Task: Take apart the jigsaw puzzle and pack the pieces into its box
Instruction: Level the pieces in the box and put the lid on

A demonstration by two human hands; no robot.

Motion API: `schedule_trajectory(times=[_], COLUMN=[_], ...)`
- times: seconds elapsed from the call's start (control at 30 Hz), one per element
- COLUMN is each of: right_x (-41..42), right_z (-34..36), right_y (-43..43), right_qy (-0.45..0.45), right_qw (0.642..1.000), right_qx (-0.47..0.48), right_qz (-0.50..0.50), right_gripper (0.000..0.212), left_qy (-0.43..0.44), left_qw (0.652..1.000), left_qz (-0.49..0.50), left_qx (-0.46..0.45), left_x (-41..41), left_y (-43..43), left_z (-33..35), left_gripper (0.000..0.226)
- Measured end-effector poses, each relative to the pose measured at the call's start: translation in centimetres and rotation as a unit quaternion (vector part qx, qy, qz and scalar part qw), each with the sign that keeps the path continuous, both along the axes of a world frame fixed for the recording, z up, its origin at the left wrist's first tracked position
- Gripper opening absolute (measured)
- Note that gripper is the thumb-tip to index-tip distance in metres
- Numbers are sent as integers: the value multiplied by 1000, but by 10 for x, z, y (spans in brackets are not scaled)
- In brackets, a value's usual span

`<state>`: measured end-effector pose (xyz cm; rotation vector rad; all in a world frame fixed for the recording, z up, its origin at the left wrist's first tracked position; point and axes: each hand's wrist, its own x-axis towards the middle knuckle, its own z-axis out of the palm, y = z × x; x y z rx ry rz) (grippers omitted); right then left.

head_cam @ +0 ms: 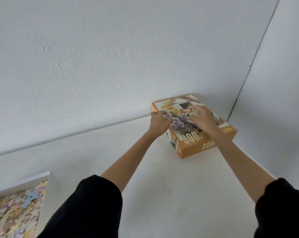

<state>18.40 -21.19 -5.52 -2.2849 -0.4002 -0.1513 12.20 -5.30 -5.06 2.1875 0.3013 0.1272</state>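
The orange puzzle box (208, 146), its lid printed with flowers and a dog, stands closed in the far right corner of the white table against the wall. My left hand (159, 120) grips the lid's left edge, fingers on top and thumb at the side. My right hand (202, 117) rests on the middle of the lid with bent fingers and holds nothing. The jigsaw puzzle (14, 210), pastel-coloured and still joined, lies in a white frame (25, 182) at the lower left, partly cut off by the picture's edge.
A white wall (93, 66) runs close behind the table, and a second wall (279, 83) meets it at the right, boxing in the corner. Bare white tabletop (153, 169) stretches between the puzzle frame and the box.
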Motion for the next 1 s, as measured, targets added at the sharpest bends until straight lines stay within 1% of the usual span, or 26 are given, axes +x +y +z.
schedule_trajectory(times=[0.13, 0.2, 0.27, 0.33, 0.43, 0.5, 0.6, 0.77, 1.0], right_x=[13, 21, 27, 29, 25, 18, 9, -20, -83], right_z=[-5, -4, -4, -3, -4, -1, 6, 29, 68], right_y=[-19, -31, -41, -43, -35, -29, -20, 4, 55], right_qy=[15, 49, 93, 113, 107, 101, 90, 77, 46], right_qw=[995, 990, 986, 988, 991, 993, 994, 995, 998], right_qx=[-82, -111, -120, -100, -72, -57, -47, -50, -30], right_qz=[-55, -73, -65, -45, -37, -38, -30, -27, 30], right_gripper=[37, 46, 56, 57, 52, 53, 58, 55, 56], left_qy=[12, 17, 14, 2, -14, -33, -58, -79, -114], left_qw=[999, 999, 998, 996, 993, 991, 990, 988, 981], left_qz=[13, 15, 17, 21, 48, 64, 72, 90, 135], left_qx=[-31, -49, -63, -83, -108, -113, -111, -100, -79], left_x=[11, 13, 14, 13, 10, 7, -2, -29, -101], left_y=[-11, -12, -14, -16, -20, -19, -7, 22, 77], left_z=[-12, -17, -19, -20, -19, -18, -9, 17, 52], left_gripper=[55, 57, 57, 55, 54, 54, 52, 50, 49])
